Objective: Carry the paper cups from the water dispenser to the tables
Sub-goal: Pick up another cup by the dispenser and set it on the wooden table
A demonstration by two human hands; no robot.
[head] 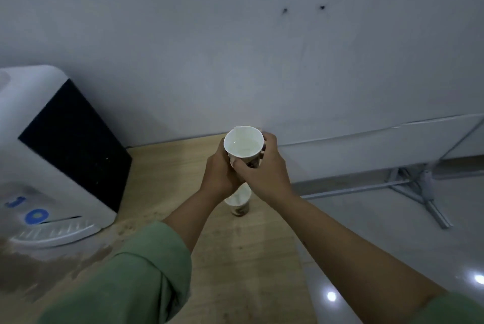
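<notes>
A white paper cup (243, 143) with a dark pattern on its side is held upright above the wooden counter, with water in it. My left hand (219, 176) wraps its lower left side and my right hand (262, 166) grips its right side, fingers over the rim edge. A second paper cup (239, 203) stands on the counter directly below my hands, partly hidden by them. The white and black water dispenser (52, 156) sits at the left.
The wooden counter (248, 258) runs from the wall toward me, with its right edge near the cups and stains by the dispenser's drip tray (55, 234). A grey floor and a metal frame leg (419, 187) lie at the right. The white wall is close behind.
</notes>
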